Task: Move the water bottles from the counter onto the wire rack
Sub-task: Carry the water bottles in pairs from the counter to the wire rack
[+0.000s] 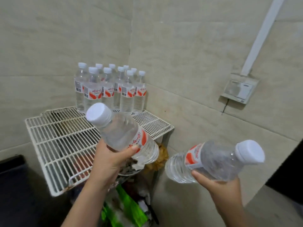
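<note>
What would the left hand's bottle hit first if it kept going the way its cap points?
Probably the group of standing bottles at the back of the wire rack. The left hand tilts its bottle up-left toward them; depth is unclear, so it might pass over them to the wall.

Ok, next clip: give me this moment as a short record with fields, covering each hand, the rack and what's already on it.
left hand: grip closed around a tilted water bottle, cap up-left, above the rack
right hand: grip closed under a second bottle, tilted, cap to the right, beside the rack
wire rack: white, in the wall corner, front area bare
bottles on rack: cluster of upright capped bottles at the back corner
below rack: clutter, partly hidden
</note>
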`<state>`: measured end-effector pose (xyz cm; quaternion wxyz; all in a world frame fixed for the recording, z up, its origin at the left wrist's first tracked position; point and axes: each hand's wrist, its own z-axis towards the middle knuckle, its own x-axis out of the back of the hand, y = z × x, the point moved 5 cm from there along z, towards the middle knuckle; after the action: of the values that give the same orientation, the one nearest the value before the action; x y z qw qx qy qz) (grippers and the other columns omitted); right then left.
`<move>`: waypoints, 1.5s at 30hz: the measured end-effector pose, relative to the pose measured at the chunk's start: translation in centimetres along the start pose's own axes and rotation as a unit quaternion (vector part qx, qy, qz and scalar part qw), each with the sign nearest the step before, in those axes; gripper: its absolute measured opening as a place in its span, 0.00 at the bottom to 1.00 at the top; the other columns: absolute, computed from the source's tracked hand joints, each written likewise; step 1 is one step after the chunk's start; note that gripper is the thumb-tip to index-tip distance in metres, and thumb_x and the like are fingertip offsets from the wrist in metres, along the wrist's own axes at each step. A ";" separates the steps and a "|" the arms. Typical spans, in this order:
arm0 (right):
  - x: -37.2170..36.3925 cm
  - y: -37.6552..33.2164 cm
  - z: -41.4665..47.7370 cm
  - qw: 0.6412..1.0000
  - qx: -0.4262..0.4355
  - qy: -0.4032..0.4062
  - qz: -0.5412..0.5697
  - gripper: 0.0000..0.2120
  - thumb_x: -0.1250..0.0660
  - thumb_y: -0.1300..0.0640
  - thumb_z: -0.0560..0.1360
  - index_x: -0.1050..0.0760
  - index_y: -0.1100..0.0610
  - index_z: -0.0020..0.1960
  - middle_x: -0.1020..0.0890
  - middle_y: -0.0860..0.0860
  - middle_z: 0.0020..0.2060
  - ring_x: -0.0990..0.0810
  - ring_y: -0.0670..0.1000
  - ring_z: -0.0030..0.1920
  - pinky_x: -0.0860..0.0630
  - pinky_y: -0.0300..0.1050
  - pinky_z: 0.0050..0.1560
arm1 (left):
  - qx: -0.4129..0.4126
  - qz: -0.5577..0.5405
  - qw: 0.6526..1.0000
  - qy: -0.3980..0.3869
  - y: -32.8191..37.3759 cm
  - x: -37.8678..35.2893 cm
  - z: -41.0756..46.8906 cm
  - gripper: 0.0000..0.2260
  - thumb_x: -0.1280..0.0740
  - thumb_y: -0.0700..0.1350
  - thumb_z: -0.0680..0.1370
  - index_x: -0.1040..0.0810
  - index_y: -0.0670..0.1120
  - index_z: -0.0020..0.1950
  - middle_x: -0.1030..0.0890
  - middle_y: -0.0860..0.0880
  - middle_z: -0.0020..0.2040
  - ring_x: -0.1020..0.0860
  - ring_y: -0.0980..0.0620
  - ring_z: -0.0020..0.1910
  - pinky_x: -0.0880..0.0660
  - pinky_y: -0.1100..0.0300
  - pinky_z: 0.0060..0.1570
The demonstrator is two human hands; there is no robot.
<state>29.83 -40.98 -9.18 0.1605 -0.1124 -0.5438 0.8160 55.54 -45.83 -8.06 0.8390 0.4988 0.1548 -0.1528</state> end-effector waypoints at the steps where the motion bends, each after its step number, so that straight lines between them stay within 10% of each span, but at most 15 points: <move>1: -0.7 0.5 1.5 1.000 0.002 0.004 -0.007 0.23 0.18 0.64 0.50 0.23 0.52 0.39 0.17 0.37 0.30 0.19 0.35 0.34 0.25 0.26 0.35 | -0.006 0.002 1.000 0.014 -0.3 0.4 0.9 0.32 0.19 0.57 0.46 0.19 0.55 0.49 0.15 0.54 0.47 0.17 0.55 0.48 0.22 0.63 0.44; 17: -16.6 5.3 16.7 0.994 -0.043 -0.089 0.056 0.22 0.23 0.57 0.60 0.24 0.57 0.53 0.18 0.50 0.46 0.19 0.50 0.47 0.23 0.51 0.56 | -0.059 0.121 0.970 0.201 0.5 5.9 4.5 0.35 0.19 0.55 0.48 0.22 0.50 0.53 0.15 0.52 0.45 0.18 0.53 0.48 0.20 0.60 0.46; 24: -27.8 6.4 21.2 0.988 -0.009 -0.152 -0.006 0.25 0.23 0.45 0.60 0.29 0.56 0.48 0.20 0.53 0.45 0.21 0.55 0.46 0.29 0.42 0.42 | -0.087 0.167 0.938 0.291 0.7 5.6 4.2 0.37 0.18 0.55 0.45 0.22 0.47 0.51 0.15 0.50 0.43 0.17 0.53 0.45 0.21 0.63 0.42; 45: -35.0 11.5 21.7 0.910 0.074 -0.341 -0.224 0.38 0.28 0.46 0.67 0.43 0.57 0.69 0.30 0.56 0.65 0.31 0.57 0.65 0.27 0.50 0.54 | 0.103 0.397 0.880 0.241 -4.5 10.0 21.8 0.16 0.29 0.32 0.67 0.24 0.46 0.50 0.18 0.46 0.48 0.19 0.49 0.47 0.22 0.67 0.38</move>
<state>52.72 -77.03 -11.16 0.1514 0.3097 -0.5144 0.7852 65.13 -68.19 -5.85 0.7100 0.6233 0.1245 0.3031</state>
